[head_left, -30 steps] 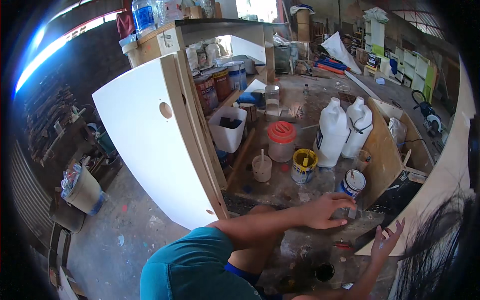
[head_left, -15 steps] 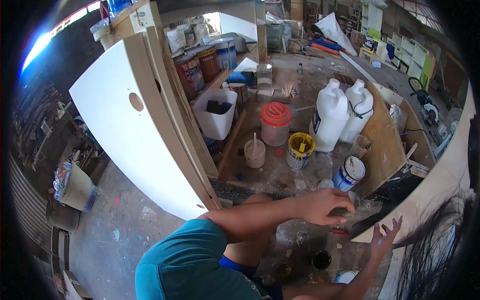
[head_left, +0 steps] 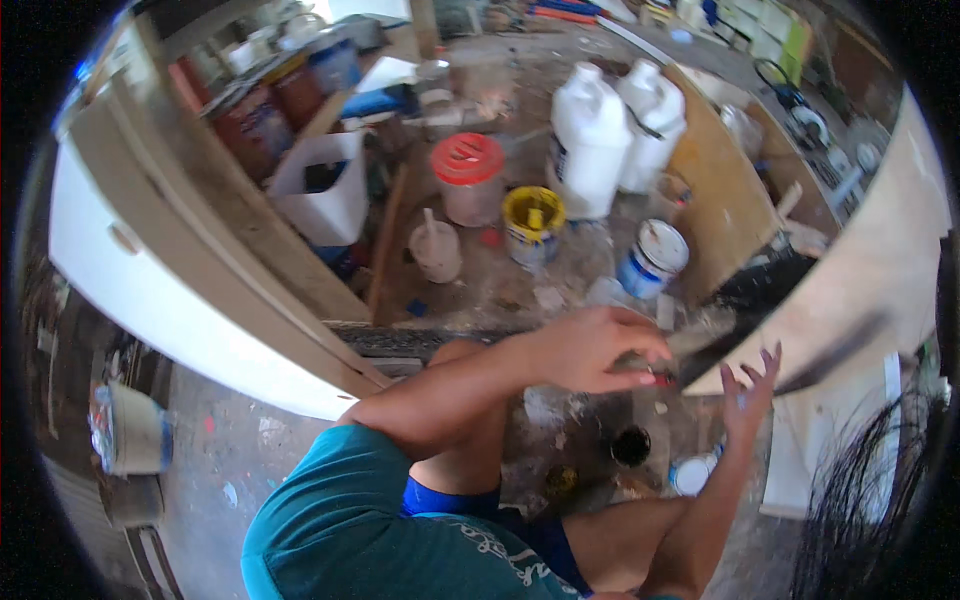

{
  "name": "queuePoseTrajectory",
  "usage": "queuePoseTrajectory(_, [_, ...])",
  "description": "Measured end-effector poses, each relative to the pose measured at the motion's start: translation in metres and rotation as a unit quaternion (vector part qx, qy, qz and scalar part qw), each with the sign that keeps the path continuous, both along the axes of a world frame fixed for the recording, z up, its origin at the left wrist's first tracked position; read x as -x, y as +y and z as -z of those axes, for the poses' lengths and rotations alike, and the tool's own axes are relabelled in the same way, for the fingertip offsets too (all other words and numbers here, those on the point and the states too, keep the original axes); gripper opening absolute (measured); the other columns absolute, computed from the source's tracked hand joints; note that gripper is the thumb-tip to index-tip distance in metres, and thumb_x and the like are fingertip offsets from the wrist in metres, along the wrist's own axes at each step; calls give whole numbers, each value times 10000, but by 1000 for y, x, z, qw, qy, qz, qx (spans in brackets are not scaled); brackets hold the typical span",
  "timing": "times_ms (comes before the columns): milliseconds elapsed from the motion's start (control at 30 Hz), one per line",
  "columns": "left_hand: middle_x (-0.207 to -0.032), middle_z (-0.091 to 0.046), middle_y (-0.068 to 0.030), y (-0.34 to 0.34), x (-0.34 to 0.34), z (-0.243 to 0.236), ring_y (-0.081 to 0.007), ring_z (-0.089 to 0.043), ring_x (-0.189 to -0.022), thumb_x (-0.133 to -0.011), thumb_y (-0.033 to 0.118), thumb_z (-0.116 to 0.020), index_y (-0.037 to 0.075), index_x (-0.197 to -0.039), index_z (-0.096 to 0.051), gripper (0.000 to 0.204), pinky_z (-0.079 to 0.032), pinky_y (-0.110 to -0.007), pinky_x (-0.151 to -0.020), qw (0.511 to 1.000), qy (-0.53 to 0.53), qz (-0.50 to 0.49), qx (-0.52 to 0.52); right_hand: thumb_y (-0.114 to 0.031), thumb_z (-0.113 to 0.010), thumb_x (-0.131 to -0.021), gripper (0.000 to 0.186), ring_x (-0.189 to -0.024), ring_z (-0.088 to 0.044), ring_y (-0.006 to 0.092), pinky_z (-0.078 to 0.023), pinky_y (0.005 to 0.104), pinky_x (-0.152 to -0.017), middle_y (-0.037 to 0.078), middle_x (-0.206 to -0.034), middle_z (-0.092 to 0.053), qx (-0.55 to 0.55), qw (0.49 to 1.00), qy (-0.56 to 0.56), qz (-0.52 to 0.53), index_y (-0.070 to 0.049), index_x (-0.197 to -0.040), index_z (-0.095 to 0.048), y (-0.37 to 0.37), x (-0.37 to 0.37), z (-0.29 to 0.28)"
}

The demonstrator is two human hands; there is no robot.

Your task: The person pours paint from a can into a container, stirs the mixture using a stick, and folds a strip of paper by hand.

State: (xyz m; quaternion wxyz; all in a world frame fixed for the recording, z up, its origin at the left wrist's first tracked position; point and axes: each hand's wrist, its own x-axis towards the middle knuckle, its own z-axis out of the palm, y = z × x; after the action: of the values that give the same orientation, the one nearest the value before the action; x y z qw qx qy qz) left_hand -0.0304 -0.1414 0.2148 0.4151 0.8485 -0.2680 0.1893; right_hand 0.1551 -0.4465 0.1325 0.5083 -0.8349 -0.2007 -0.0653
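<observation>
My left hand [head_left: 592,348] is stretched across in front of me, its fingers curved and held apart from the thumb, with nothing between them. Just past its fingertips, a small red item [head_left: 662,380] lies low down, too blurred to name. Lower right, my right hand [head_left: 748,398] is raised with spread fingers, empty, beside the edge of a pale curved panel [head_left: 850,300]. Beneath the hands stand a dark-topped round pot [head_left: 630,446] and a can with a white top [head_left: 692,474]. A blue and white paint can [head_left: 653,260] is beyond my left hand.
Farther off stand a yellow-rimmed tub [head_left: 533,225], a red-lidded container [head_left: 468,185], a cup with a stick [head_left: 435,252] and two white jugs [head_left: 588,150]. A tall white panel [head_left: 150,270] rises at left, near a bucket [head_left: 133,430]. A plywood board [head_left: 725,180] stands at right.
The view has swung down and to the right, so the things appear farther up and left. Both hands keep nearly the same pose, still empty.
</observation>
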Motion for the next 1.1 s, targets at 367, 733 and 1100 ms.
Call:
queuePoseTrajectory(367, [-928,-682,-172,17,8,17,-329,-691,-858,-930,366,-734,36,-1090,-641,379,-531,-445,-786,923,334,41,-188,-329,-932,-743,1229,-1187,-643,397,-553,468,-988,317,-1546,-377,91,990,-67,79,-63,-1636,-131,-20,-20,12])
queuePoseTrajectory(733, [-891,-664,-144,16,16,22,-279,-674,-829,-904,291,-760,16,-1043,-616,341,-518,-408,-776,891,383,-49,-237,-208,-833,-842,1020,-1265,-584,338,-492,454,-1089,265,-1478,-479,71,965,-55,246,-28,-1617,-193,-26,13,-56])
queuePoseTrajectory(1100, [-903,-655,-107,4,-3,30,-255,-636,-848,-947,264,-737,29,-1042,-608,285,-511,-387,-822,844,422,-68,-325,-206,-693,-874,458,-957,-659,310,-548,456,-701,155,-1180,-642,-221,845,-478,94,-135,-1315,-593,85,65,-84])
